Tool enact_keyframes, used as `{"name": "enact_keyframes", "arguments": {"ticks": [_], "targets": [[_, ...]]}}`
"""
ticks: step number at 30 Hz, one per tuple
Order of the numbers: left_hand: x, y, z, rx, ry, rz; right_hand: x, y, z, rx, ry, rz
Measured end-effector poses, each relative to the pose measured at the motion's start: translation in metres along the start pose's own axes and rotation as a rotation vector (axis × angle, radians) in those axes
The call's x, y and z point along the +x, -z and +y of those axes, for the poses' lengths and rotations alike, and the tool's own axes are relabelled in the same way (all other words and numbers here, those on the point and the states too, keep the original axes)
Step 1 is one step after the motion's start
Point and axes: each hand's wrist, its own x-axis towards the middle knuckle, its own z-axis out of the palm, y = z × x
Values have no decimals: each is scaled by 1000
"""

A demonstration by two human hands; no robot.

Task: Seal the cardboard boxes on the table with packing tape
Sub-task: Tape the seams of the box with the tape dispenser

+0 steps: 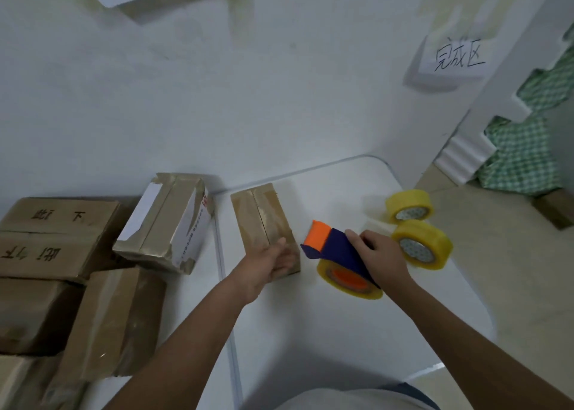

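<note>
Far left: a stack of brown cardboard boxes with black handwriting [52,242] fills the left edge of the view, packed tight against each other.
Left of the seam: a taped brown box with a white printed side [164,223] lies tilted near the wall, and a crumpled brown taped box [115,322] sits just in front of it, close to the stack.
Bench: the white bench [310,332] has a seam running front to back just left of the middle box; its rounded far right corner lies beyond the rolls (its right edge falls away to the floor).
Middle box: a narrow brown cardboard box with its flaps meeting along the centre [264,220] lies lengthwise on the bench, apart from the boxes on the left.
Left hand: the left hand [270,263] rests on the near end of the narrow box, fingers curled over its right edge.
Dispenser: a blue and orange tape dispenser carrying a yellowish roll [338,260] sits just right of the box, not touching it.
Right hand: the right hand [382,254] grips the dispenser's blue handle.
Spare rolls: two yellow rolls of packing tape [419,238] stand just beside the right hand.
Open room: bare bench surface lies in front of both hands.
</note>
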Motion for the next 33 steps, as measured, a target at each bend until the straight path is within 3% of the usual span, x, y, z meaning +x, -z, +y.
{"name": "enact_keyframes", "arguments": {"ticks": [4,8,19,25,33], "targets": [[-5,-3,3,-257,129,-53,-5,-2,-14,-59,86,-10],[-12,3,6,-327,119,-91,-7,-6,-20,-117,141,-30],[-19,11,3,-147,-11,-1,-3,-14,-27,-191,182,-87],[-15,9,-8,64,-149,230,5,-11,-35,-359,219,-162],[-13,21,-5,59,-248,318,24,-9,-61,-446,273,-290]]}}
